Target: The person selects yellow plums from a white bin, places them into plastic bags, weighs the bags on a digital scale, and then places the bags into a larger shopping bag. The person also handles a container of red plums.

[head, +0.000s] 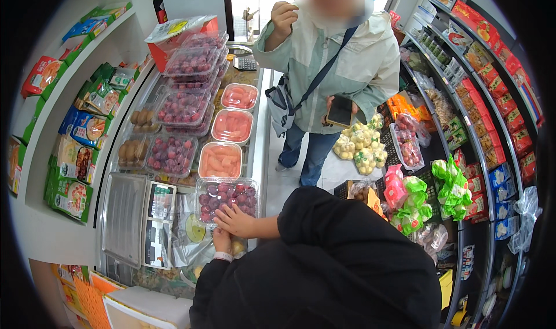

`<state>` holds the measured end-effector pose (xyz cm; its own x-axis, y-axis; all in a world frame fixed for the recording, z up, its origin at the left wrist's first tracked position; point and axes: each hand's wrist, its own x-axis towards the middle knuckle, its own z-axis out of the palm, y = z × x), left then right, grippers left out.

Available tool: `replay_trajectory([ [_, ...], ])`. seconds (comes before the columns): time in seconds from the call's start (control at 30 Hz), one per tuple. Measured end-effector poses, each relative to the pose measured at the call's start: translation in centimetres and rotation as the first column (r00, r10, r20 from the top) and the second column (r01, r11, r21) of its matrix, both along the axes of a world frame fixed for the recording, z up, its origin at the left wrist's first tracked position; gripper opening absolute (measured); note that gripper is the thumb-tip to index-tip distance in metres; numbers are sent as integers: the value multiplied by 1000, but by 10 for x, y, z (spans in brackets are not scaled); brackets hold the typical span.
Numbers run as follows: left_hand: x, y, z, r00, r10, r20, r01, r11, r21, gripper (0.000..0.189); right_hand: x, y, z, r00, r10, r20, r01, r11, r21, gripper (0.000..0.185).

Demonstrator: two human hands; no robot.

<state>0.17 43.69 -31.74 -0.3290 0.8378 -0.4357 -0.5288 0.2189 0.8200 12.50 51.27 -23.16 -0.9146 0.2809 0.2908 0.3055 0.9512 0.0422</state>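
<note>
A clear plastic clamshell box of dark red fruit (226,198) lies on the glass counter close in front of me. My right hand (235,221) rests spread on the near part of its lid. Against the box's near edge is my left hand (222,241), its fingers partly hidden under the right hand and the box; a pale band circles that wrist. Left of the box, a clear plastic bag (191,224) lies beside a scale with a metal pan (124,218) and a display panel (158,224).
Stacked boxes of red fruit (182,105), trays of peeled citrus segments (220,160) and a calculator (245,63) stand farther along the counter. Across it, a person (325,68) holds a phone (341,111). Packed shelves (471,112) and bagged produce (362,146) are at right.
</note>
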Motion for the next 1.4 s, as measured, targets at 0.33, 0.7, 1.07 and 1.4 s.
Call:
replay_trajectory([
  [0.33,14,2,27,998,18,57,-21,999,48,23,-7,-7,2,996,-67,50,65,997,40,55],
  [0.7,6,9,15,948,-24,-318,123,948,294,46,-28,-8,7,987,-19,163,3,996,94,56],
  [1.07,8,0,52,1000,0,1,-1,984,177,53,-30,-22,-4,973,-142,181,110,978,178,50],
  [1.4,-1,5,43,991,105,-85,-89,982,169,52,-26,-27,1,997,-77,26,70,975,213,49],
])
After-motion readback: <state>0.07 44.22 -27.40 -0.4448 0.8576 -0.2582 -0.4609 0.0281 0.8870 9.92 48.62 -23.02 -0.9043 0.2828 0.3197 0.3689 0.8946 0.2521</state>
